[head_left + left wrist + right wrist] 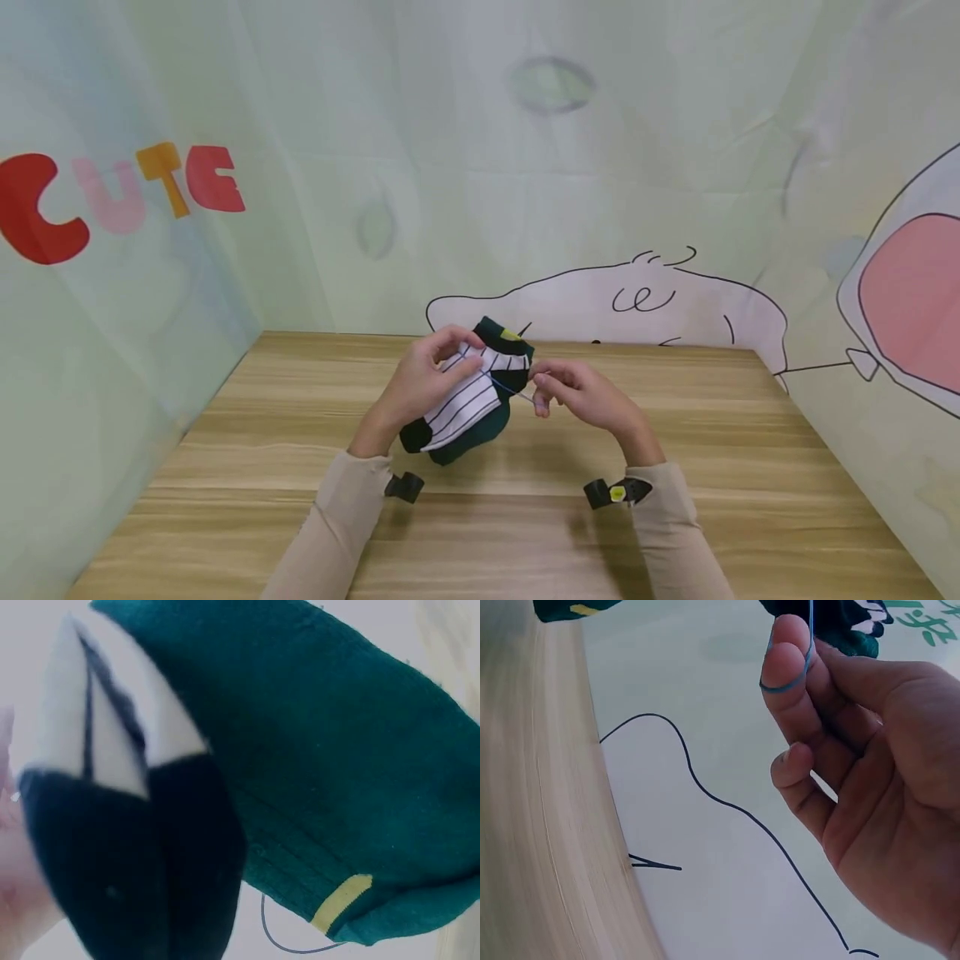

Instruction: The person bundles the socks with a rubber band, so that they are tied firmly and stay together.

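Note:
My left hand (416,383) grips a pair of socks between thumb and fingers, held up over the table. One is a white sock (467,408) with dark stripes and a black heel and toe. Behind it is a dark green sock (476,435), whose yellow patch shows in the left wrist view on the green fabric (337,750). A thin blue rubber band (516,390) stretches from the socks across to my right hand (581,393). In the right wrist view the band (784,688) loops round the tips of two curled fingers.
The wooden table (480,542) spreads beneath both hands. A pale printed curtain (315,208) stands along its back and sides. Each wrist carries a small black camera, one at the left cuff (405,487) and one at the right (600,493).

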A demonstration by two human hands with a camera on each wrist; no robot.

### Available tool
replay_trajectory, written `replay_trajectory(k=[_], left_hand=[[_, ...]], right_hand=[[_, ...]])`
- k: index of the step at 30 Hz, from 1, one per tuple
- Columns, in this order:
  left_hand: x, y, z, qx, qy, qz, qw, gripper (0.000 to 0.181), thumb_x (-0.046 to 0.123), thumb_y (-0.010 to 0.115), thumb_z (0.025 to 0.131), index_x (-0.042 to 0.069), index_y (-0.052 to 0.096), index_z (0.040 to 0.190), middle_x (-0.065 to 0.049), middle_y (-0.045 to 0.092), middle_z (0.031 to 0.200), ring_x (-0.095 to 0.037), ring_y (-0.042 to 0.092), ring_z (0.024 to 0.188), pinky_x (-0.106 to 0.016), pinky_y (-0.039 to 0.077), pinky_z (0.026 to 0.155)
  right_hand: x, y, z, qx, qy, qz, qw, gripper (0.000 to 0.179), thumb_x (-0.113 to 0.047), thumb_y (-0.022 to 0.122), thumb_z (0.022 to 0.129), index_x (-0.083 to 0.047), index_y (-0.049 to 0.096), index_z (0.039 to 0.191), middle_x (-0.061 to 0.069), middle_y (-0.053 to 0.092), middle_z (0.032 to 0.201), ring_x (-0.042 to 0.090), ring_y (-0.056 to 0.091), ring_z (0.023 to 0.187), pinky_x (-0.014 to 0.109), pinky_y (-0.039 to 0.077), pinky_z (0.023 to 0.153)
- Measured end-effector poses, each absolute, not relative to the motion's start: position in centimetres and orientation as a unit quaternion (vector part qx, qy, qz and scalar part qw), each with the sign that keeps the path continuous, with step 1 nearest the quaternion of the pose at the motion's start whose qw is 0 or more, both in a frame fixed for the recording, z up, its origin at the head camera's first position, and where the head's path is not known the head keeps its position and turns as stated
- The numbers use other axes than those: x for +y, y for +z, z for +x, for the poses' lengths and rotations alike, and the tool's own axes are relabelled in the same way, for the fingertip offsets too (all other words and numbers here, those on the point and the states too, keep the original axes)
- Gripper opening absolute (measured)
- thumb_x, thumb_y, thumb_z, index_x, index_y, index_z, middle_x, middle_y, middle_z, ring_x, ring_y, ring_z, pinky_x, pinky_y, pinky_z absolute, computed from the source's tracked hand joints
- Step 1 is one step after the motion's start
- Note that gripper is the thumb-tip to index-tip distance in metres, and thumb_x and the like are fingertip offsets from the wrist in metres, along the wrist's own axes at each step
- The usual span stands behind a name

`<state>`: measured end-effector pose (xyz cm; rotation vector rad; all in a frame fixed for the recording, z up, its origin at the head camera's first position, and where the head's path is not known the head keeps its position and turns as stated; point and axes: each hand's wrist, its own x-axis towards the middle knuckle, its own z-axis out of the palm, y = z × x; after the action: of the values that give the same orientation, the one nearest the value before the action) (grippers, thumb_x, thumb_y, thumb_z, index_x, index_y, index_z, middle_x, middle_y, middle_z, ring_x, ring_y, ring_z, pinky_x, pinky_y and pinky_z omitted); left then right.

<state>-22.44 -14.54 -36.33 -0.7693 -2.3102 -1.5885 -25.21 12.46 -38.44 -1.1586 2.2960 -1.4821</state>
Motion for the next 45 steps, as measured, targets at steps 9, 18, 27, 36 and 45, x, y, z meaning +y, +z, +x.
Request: replay_trajectory(k=[9, 18, 27, 36, 45], left_hand=[[-14.9, -36.3, -22.5, -0.794, -0.533, -0.25, 0.151, 0.015, 0.012, 0.066, 0.097, 0.009, 0.064, 0.111, -0.008, 0.065, 0.122, -0.027, 0.059, 0.119, -0.053, 0.042, 0.105], [-15.4, -36.3, -22.8, -0.791, -0.532, -0.243, 0.183, 0.016, 0.009, 0.066, 0.097, 0.007, 0.063, 0.113, -0.009, 0.064, 0.117, -0.025, 0.06, 0.104, -0.049, 0.046, 0.1], [-15.8, -36.2, -22.9, -0.783, -0.527, -0.24, 0.226, 0.018, 0.003, 0.066, 0.095, 0.003, 0.062, 0.112, -0.011, 0.066, 0.111, -0.021, 0.061, 0.098, -0.021, 0.046, 0.085], [-15.8, -36.2, -23.0, -0.784, -0.529, -0.214, 0.245, 0.022, 0.006, 0.064, 0.097, 0.004, 0.059, 0.119, -0.012, 0.064, 0.121, -0.025, 0.062, 0.103, -0.018, 0.049, 0.084], [-15.9, -35.8, -23.0, -0.757, -0.548, -0.201, 0.295, 0.021, 0.006, 0.065, 0.097, 0.003, 0.06, 0.118, -0.012, 0.064, 0.116, -0.021, 0.06, 0.091, -0.017, 0.05, 0.077]], right_hand=[[12.3, -38.4, -25.3, 0.784, -0.458, -0.413, 0.071, 0.027, 0.006, 0.05, 0.101, -0.003, 0.074, 0.111, 0.004, 0.069, 0.081, 0.02, 0.064, 0.069, 0.035, 0.056, 0.065], [12.1, -37.7, -24.6, 0.824, -0.41, -0.387, 0.057, 0.029, 0.003, 0.052, 0.101, -0.009, 0.076, 0.112, -0.004, 0.066, 0.076, 0.014, 0.06, 0.067, 0.027, 0.052, 0.06], [12.0, -37.5, -24.2, 0.812, -0.418, -0.396, 0.094, 0.013, -0.01, 0.07, 0.094, -0.011, 0.079, 0.104, 0.0, 0.068, 0.073, 0.013, 0.06, 0.06, 0.028, 0.052, 0.057], [12.3, -37.1, -23.8, 0.774, -0.443, -0.435, 0.119, 0.005, -0.01, 0.075, 0.09, -0.006, 0.078, 0.089, -0.001, 0.07, 0.076, 0.013, 0.061, 0.062, 0.029, 0.051, 0.06], [12.5, -37.7, -24.1, 0.589, -0.606, -0.522, 0.114, 0.024, -0.011, 0.069, 0.095, 0.013, 0.068, 0.089, -0.002, 0.066, 0.075, 0.01, 0.056, 0.066, 0.023, 0.048, 0.061]])
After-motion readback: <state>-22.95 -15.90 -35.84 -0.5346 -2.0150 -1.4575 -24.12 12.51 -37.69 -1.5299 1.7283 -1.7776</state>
